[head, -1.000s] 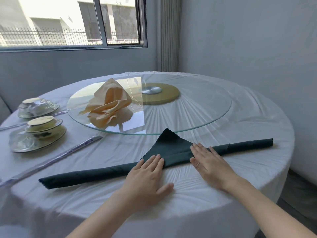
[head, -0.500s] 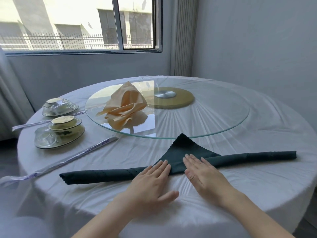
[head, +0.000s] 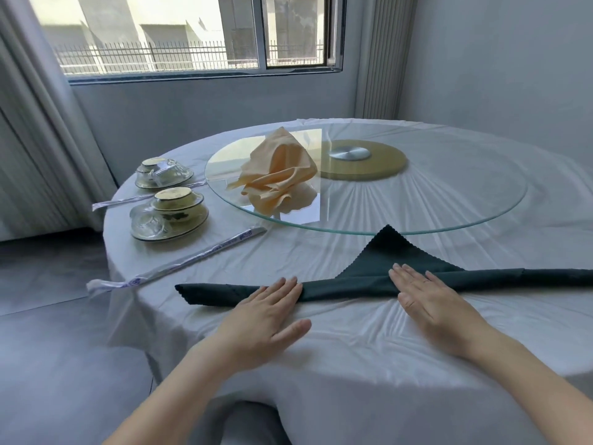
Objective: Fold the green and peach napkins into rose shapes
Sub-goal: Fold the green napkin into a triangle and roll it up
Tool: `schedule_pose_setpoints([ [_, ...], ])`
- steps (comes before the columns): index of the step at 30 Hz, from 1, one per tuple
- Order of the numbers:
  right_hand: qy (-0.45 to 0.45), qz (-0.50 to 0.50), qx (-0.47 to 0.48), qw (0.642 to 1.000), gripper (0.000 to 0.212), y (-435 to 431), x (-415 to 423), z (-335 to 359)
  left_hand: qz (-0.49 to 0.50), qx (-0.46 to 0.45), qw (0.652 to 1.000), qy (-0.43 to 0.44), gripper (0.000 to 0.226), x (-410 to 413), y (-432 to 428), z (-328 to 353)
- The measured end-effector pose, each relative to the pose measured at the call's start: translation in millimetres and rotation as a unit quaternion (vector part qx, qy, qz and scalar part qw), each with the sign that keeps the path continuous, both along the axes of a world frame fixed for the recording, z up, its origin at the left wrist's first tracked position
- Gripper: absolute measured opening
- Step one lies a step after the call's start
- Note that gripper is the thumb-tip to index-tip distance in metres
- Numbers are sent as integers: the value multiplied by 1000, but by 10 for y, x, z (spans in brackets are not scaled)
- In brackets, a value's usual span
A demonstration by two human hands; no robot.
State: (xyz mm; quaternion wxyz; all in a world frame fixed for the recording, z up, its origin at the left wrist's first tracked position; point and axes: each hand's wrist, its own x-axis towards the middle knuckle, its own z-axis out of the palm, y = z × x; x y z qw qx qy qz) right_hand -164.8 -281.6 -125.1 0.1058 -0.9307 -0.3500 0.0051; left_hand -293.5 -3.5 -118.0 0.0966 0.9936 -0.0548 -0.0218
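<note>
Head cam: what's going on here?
A person is folding napkins at a round table. Both hands lie flat with straight fingers: the left hand and right hand press on the green napkin, which is rolled into a long band with one triangular tip pointing at the glass turntable. The peach napkin stands on the turntable, already gathered into a flower-like shape. The green one is not a rose yet.

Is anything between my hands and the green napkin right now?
Nothing visible does. The left hand and right hand both lie flat on the tablecloth, fingertips touching the rolled green napkin.
</note>
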Motion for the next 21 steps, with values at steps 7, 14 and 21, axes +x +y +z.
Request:
schedule_pose_setpoints([
  [7,10,-2,5,1000,90,-15,29,-13,43,-34,998,-7,107,-160,251,-12],
  [14,13,1,13,1000,91,-26,23,6,119,-46,992,7,115,-338,567,-40],
  [21,14,-1,18,1000,90,-19,18,5,152,47,987,-12,63,-175,110,244],
])
